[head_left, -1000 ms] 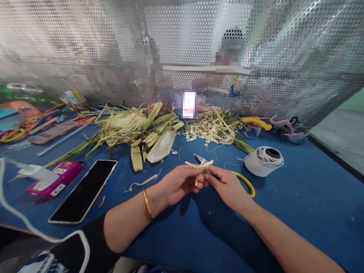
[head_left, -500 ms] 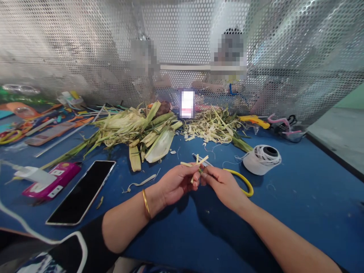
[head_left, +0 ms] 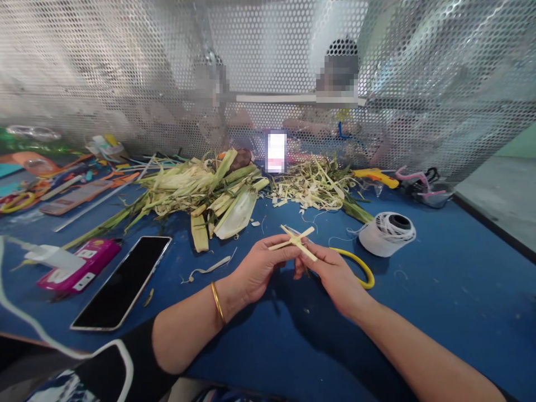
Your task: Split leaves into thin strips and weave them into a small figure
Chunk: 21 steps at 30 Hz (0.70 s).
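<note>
Two bare hands meet near the center of the frame above a blue surface (head_left: pixel 259 346), their fingertips nearly together and both pinched on one small cross of pale strips (head_left: pixel 296 240). The cross sits at the top of the fingers, between the left hand (head_left: pixel 260 271) and the right hand (head_left: pixel 338 274). Its four flat, narrow arms, creamy yellow-green, spread out from a folded-looking middle: one toward the upper left, one upper right, one lower left, one lower right. A yellow loop handle (head_left: pixel 365 269) lies just beyond the right hand, with a white thread spool (head_left: pixel 379 241) right of center.
</note>
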Available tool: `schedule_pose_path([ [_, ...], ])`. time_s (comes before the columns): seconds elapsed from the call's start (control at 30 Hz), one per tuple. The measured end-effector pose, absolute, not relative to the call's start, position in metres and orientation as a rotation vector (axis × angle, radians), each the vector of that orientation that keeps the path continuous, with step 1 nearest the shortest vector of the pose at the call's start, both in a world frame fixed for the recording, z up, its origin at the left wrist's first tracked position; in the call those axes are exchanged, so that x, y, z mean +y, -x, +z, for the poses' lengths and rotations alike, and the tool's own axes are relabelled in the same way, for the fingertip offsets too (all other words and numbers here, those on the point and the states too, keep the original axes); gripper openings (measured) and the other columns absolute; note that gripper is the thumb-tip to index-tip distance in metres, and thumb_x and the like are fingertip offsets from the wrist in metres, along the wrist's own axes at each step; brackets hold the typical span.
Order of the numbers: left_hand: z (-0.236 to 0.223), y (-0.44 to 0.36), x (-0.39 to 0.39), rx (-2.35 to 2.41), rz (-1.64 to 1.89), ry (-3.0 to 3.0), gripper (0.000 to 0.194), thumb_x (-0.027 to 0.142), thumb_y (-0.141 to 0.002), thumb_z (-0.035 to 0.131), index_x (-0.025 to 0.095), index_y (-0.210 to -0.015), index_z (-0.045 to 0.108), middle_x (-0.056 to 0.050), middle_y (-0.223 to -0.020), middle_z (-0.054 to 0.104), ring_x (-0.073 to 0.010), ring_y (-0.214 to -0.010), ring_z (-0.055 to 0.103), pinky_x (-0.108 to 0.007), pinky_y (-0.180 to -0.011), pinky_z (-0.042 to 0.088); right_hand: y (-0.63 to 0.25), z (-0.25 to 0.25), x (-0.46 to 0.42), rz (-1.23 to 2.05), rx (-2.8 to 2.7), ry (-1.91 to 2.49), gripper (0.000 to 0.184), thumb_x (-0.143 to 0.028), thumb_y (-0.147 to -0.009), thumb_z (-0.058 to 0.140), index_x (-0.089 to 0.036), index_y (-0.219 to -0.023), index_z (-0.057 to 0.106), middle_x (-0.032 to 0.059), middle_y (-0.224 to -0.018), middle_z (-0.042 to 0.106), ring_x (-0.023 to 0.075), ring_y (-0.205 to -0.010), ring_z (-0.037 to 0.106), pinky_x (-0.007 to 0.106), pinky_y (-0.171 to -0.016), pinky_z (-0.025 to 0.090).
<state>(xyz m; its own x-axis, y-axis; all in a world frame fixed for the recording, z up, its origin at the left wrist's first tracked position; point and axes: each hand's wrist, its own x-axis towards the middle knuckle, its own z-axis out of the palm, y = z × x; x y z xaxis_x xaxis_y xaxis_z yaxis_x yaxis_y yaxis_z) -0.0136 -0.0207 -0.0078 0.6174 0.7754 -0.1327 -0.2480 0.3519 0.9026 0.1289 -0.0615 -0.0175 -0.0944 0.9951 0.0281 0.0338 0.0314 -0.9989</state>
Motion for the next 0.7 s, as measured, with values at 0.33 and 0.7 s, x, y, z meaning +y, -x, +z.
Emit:
schedule_pose_path([
  [0.33, -0.024, 0.009, -0.022, 0.591, 0.730, -0.699, 0.019, 0.027, -0.069, 0.073, 0.014, -0.079, 0.065, 0.000, -0.073, 0.058, -0.0110, -0.062, 0.054, -0.026, -0.063, 0.042, -0.130, -0.023, -0.062, 0.992, -1.562, 1.308, 0.029, -0.035, -0.086, 0.049, -0.020, -0.062, 0.053, -0.0011, -0.062, 0.056, 0.0144, -0.064, 0.052, 0.027, -0.063, 0.042],
  [0.7, -0.016, 0.010, -0.024, 0.728, 0.853, -0.873, 0.024, 0.032, -0.066, 0.077, 0.014, -0.079, 0.069, -0.001, -0.078, 0.064, -0.0105, -0.071, 0.055, -0.025, -0.072, 0.043, -0.130, -0.022, -0.063, 0.881, -1.536, 1.336, 0.018, -0.036, -0.087, 0.051, -0.021, -0.083, 0.062, 0.0022, -0.081, 0.065, 0.0186, -0.079, 0.058, 0.030, -0.073, 0.044],
])
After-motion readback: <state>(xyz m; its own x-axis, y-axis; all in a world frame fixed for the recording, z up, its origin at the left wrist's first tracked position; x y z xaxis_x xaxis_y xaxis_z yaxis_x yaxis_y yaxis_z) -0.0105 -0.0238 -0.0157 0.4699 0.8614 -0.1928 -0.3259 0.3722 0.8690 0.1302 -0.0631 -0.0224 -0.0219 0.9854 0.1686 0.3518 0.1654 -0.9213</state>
